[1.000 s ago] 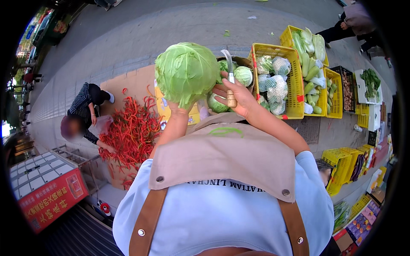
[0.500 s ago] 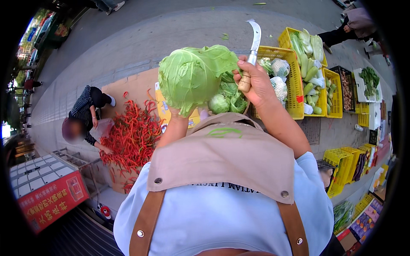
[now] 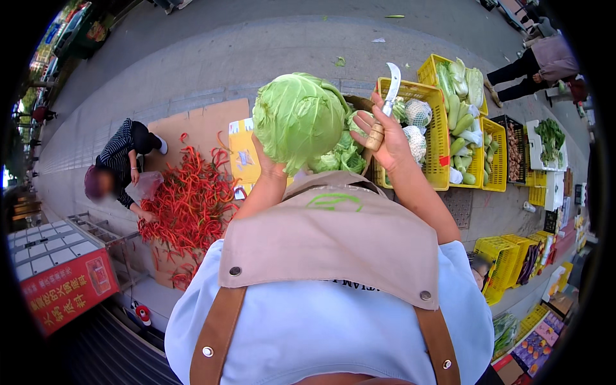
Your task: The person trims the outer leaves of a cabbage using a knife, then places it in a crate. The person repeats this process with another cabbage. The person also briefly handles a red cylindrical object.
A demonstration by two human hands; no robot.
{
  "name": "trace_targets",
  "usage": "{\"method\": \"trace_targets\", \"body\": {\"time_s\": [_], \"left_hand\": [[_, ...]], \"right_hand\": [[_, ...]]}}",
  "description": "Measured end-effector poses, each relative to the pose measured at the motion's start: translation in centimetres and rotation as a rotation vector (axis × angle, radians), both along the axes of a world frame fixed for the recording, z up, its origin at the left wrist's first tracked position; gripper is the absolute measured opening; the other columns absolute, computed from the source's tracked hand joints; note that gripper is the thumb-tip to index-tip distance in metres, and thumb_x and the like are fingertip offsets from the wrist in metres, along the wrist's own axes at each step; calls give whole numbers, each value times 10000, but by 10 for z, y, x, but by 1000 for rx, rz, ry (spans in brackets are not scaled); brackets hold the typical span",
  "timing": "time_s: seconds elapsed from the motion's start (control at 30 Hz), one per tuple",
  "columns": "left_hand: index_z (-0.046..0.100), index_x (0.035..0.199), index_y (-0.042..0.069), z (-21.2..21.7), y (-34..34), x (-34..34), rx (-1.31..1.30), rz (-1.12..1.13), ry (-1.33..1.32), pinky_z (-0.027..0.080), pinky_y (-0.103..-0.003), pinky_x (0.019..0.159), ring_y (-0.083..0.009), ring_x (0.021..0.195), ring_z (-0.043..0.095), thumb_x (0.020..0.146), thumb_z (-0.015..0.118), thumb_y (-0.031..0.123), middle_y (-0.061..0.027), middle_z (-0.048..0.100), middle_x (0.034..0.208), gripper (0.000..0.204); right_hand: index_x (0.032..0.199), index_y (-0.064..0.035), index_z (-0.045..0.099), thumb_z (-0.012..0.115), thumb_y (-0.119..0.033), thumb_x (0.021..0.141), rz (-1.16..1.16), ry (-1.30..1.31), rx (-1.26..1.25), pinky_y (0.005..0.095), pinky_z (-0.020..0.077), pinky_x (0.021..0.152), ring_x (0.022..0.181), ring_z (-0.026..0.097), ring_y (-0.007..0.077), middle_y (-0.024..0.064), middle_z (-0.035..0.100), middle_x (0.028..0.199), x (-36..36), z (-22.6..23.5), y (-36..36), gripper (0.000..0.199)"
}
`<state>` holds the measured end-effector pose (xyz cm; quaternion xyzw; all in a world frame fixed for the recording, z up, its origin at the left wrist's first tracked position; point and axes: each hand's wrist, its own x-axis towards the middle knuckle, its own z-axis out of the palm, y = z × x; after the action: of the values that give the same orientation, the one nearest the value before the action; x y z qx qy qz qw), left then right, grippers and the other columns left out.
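Observation:
A large green cabbage rests in my left hand, which cups it from below and beside; most of the fingers are hidden behind the leaves. My right hand holds a curved knife with a wooden handle, blade pointing up. The handle lies against the palm, and some fingers are stretched out and apart. Just left of the right hand, behind the held cabbage, sit more cabbages, partly covered. The blade is apart from the held cabbage.
Red chili peppers lie heaped on cardboard at left, where another person crouches with a hand in them. Yellow crates of cauliflower and long green vegetables stand at right. A red-sided box is at lower left.
A loose outer leaf that hung off the cabbage's right side is gone from it. My right hand has moved slightly right and down, its fingers now spread more around the knife handle.

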<state>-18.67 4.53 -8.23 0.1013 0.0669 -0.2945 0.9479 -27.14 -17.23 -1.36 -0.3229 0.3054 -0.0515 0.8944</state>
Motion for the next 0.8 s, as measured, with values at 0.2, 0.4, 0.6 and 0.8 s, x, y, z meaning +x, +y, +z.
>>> {"method": "trace_targets", "body": {"time_s": [0.2,0.4,0.6,0.8], "left_hand": [[424,1266,136,-2,-11,9,185,22,-45,424,-442,915,-280,1109,473,776,527,517,-93,471,1247,629],[434,1255,133,-18,-16,14,94,-41,-27,421,-444,911,-287,1116,465,797,470,517,-91,478,1235,599],[425,1261,112,-9,-21,20,63,-92,-34,396,-452,940,-298,1121,463,833,414,449,-107,470,1247,545],[418,1261,72,7,-27,23,84,-160,-62,389,-435,955,-293,1130,470,841,407,403,-129,475,1244,535]], "right_hand": [[1267,-138,388,553,-166,857,208,104,-68,329,499,695,905,510,168,56,470,1044,-4,-12,31,443],[919,-62,455,613,-77,791,228,267,-120,261,452,438,552,502,135,36,493,769,1,-28,18,204],[866,-43,505,600,-39,767,138,92,99,265,459,516,594,518,144,59,551,794,5,54,18,137],[815,7,500,602,-32,754,199,-307,468,253,450,548,697,532,203,116,563,790,66,82,-18,125]]}}
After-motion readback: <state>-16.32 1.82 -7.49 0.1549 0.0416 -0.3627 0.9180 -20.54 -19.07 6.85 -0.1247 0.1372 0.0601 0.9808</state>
